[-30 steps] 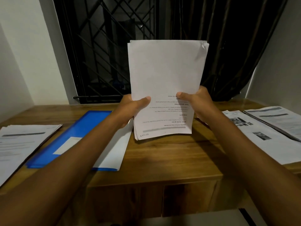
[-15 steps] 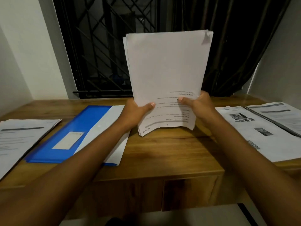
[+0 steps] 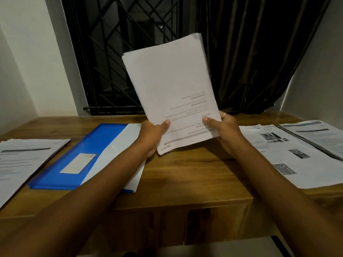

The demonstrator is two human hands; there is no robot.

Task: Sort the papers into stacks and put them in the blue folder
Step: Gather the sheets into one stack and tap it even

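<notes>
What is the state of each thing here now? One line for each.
Paper stack: lifted off the table, tilted, print upside down.
Left hand: grips the stack's lower left edge.
Right hand: grips its lower right edge.
Blue folder: flat on the table, a white sheet at its right side.
Left pile: flat on the table.
Right pile: flat, printed photos up.

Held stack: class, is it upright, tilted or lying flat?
Tilted. The stack leans leftward at the top, lower left corner lowest; the left hand and right hand grip its bottom edge.
</notes>
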